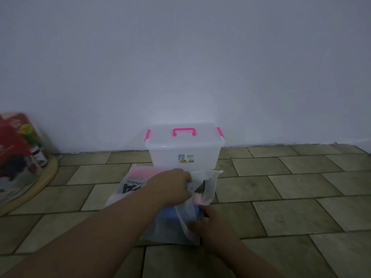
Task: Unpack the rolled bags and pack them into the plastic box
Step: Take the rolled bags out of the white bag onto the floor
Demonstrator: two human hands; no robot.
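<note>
Translucent outer plastic bag (pixel 186 223) lying on the tiled floor (pixel 301 187) at lower centre of the frame, mouth toward the closed plastic box (pixel 183 155) just above it. Left hand (pixel 172 185) pinches the bag's upper edge near the mouth; right hand (pixel 210 223) is closed on its lower right side. Coloured rolled bags (pixel 197 198) show inside, between both hands, the left one nearer the box.

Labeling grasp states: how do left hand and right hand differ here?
1. The left hand is farther out, near the plastic box; the right hand is closer to the camera.
2. The left hand pinches the white bag at its upper part; the right hand grips its lower edge.
3. The left hand lies over the printed bag; the right hand does not.
Both are bare and closed on the white bag.
</note>
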